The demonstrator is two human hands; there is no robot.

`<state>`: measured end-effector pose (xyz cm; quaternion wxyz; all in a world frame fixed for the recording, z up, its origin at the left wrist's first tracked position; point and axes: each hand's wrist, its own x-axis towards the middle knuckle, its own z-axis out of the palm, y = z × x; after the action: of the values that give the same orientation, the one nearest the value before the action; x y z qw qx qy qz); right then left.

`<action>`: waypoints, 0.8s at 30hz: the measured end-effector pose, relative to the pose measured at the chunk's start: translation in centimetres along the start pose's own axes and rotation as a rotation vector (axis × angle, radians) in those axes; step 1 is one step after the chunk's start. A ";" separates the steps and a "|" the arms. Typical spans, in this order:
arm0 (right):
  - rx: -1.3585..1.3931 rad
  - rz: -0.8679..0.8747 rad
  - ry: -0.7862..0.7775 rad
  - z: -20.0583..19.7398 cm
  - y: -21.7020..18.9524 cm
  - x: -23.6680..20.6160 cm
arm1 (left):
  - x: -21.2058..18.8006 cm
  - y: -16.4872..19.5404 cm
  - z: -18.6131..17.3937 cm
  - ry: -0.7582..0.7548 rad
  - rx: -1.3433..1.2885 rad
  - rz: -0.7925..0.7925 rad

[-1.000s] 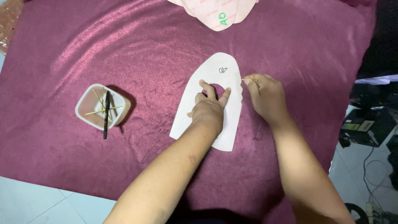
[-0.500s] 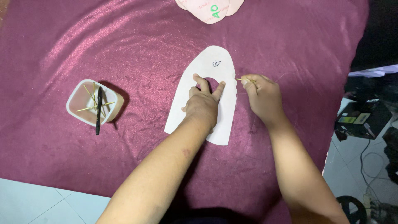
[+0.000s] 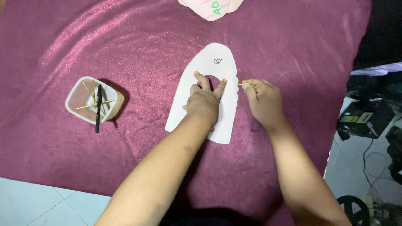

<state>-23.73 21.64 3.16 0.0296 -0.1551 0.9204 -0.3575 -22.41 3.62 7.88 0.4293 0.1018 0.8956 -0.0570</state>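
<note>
A maroon cloth (image 3: 125,50) covers nearly the whole worktop; its near-left edge gives way to pale floor tiles (image 3: 33,201), and its right edge drops off beside a clutter of dark gear and cables (image 3: 368,121) on the floor. Wide bare cloth lies open to the left and above the pattern, with less room on the right. A white paper pattern piece (image 3: 201,109), arched at the far end with a rounded cut-out, lies flat at the centre. The left hand (image 3: 203,102) presses down on it, fingers spread around the cut-out, and hides the pattern's middle. The right hand (image 3: 261,100) sits just off the pattern's right edge, thumb and forefinger pinched on a thin yellowish pin (image 3: 246,85), whose tip is hard to make out. A pink pattern piece (image 3: 209,6) is cut off at the top edge. Well apart to the left stands a small translucent cup (image 3: 90,100) holding yellowish sticks and a black pen (image 3: 98,109).
</note>
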 end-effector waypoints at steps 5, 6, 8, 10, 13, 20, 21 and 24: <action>-0.004 0.022 0.009 0.3 0.4 0.1 | -0.3 0.0 0.0 0.021 0.025 0.004; 0.018 0.032 0.021 0.4 0.6 0.4 | -0.4 0.1 0.0 0.026 0.034 0.001; 0.007 0.041 0.032 0.6 0.9 1.4 | -0.5 0.1 0.0 0.025 0.027 -0.001; -0.056 0.043 0.030 1.1 1.2 2.6 | -0.5 0.1 -0.1 0.011 -0.005 0.000; -0.080 0.035 0.033 1.7 1.5 3.8 | -0.4 0.2 0.0 -0.005 0.010 0.002; -0.018 -0.006 0.074 1.8 1.9 5.3 | 0.3 0.3 0.6 0.037 0.030 -0.002; -0.001 -0.025 0.086 1.9 1.8 5.2 | 0.4 0.2 0.6 0.040 0.035 0.001; 0.000 -0.046 0.094 2.0 1.6 4.3 | 0.4 0.1 0.7 0.025 0.015 -0.001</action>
<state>-27.90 20.11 0.88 -0.0219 -0.1593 0.9171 -0.3648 -22.05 3.68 7.13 0.4171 0.1056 0.9005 -0.0627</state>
